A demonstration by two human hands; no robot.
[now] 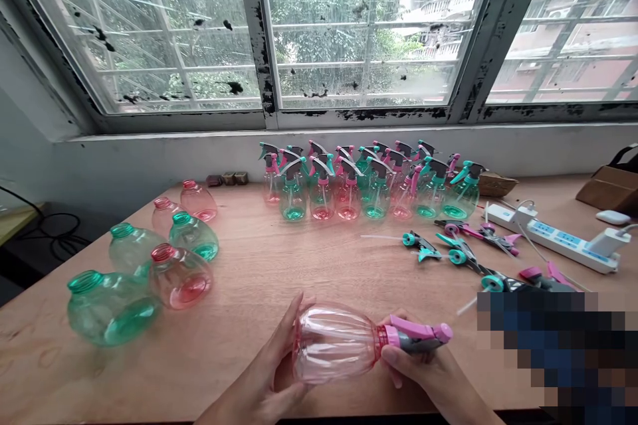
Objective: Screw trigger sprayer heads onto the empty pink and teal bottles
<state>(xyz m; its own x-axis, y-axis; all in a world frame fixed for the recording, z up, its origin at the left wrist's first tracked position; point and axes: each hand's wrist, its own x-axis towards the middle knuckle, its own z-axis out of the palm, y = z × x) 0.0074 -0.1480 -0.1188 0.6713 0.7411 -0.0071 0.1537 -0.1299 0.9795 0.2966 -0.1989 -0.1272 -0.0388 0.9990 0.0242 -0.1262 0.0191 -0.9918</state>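
Observation:
A clear pink spray bottle (333, 342) lies on its side near the front edge of the wooden table (279, 265). My left hand (269, 378) wraps around the bottle's base. My right hand (423, 372) grips the pink and grey trigger spray head (416, 335) at the bottle's neck. The head points to the right.
Several empty green and pink bottles (149, 259) without heads lie at the left. A group of assembled spray bottles (363, 182) stands at the back by the window. Loose spray heads (463, 249) lie at the right, beside a white power strip (553, 236).

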